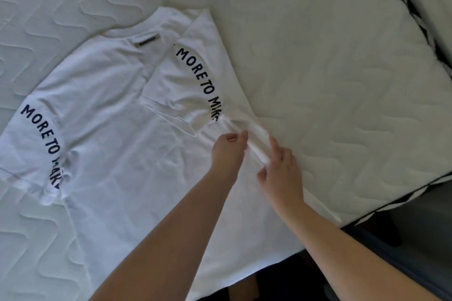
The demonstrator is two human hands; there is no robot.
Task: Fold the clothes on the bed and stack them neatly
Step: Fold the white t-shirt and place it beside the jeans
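Observation:
A white T-shirt (117,134) lies spread flat on the bed, its collar toward the far side and black lettering running down both sleeves. Its right sleeve is folded in over the body. My left hand (228,149) pinches a bunched fold of cloth at the shirt's right side, below the lettering. My right hand (280,168) grips the same rolled edge of the shirt just beside it, thumb under and fingers over. The shirt's lower hem hangs a little past the bed's near edge.
The shirt rests on a white quilted mattress (330,68). Black-and-white patterned piping (413,12) runs along the mattress edge at the right. Beyond the near right corner, dark floor (415,239) shows below the bed.

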